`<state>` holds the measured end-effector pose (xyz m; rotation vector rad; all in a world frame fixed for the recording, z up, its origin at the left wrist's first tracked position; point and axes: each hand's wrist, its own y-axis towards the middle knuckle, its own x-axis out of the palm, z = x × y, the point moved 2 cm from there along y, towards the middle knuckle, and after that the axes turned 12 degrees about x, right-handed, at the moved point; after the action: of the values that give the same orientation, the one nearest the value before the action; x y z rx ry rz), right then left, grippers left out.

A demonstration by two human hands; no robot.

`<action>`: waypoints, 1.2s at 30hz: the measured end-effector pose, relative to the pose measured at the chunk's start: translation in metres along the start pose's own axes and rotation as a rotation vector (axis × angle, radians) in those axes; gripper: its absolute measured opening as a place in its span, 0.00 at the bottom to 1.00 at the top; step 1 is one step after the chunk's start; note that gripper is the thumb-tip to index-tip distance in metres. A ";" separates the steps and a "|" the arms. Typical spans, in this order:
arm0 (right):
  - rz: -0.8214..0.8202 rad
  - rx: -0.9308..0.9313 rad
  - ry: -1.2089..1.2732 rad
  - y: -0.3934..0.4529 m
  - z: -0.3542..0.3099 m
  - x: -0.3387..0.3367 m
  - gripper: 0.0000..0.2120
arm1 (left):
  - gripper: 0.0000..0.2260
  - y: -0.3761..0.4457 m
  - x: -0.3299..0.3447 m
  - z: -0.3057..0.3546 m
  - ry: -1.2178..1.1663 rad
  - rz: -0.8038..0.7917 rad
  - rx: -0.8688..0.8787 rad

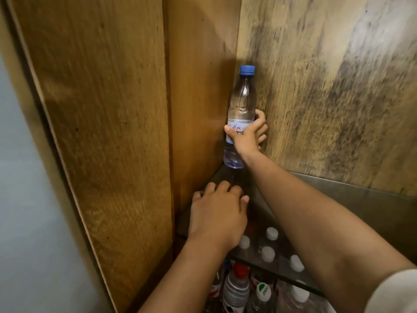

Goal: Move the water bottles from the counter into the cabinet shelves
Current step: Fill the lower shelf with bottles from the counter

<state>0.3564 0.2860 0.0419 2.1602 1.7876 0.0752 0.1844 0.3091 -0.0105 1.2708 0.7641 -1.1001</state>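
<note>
A clear water bottle (241, 102) with a blue cap and a white-and-blue label stands upright in the back left corner of a glass cabinet shelf (352, 199). My right hand (248, 134) is wrapped around its label, fingers behind it against the back panel. My left hand (217, 213) lies palm down on the front left part of the same glass shelf, fingers curled, holding nothing. Through the glass I see the white caps of several bottles (268, 253) on the shelf below.
The cabinet's wooden side wall (198, 98) rises right beside the bottle, and a stained wooden back panel (327, 86) stands behind it. A wooden door or frame (101, 132) fills the left. More bottles, one with a red cap (240, 269), crowd the bottom.
</note>
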 end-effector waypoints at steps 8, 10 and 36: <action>-0.245 0.174 -0.257 -0.003 -0.005 -0.023 0.47 | 0.14 0.003 0.002 -0.005 0.001 0.003 0.001; -0.296 0.180 -0.255 -0.012 -0.007 -0.036 0.47 | 0.14 0.002 0.002 -0.004 0.010 0.007 0.009; -0.458 -0.030 0.034 -0.246 0.066 -0.374 0.08 | 0.08 -0.130 0.051 0.172 -0.952 0.400 0.450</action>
<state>0.0627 -0.0506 -0.0273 1.6868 2.2351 0.0284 0.0588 0.1375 -0.0716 1.0092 -0.4541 -1.3858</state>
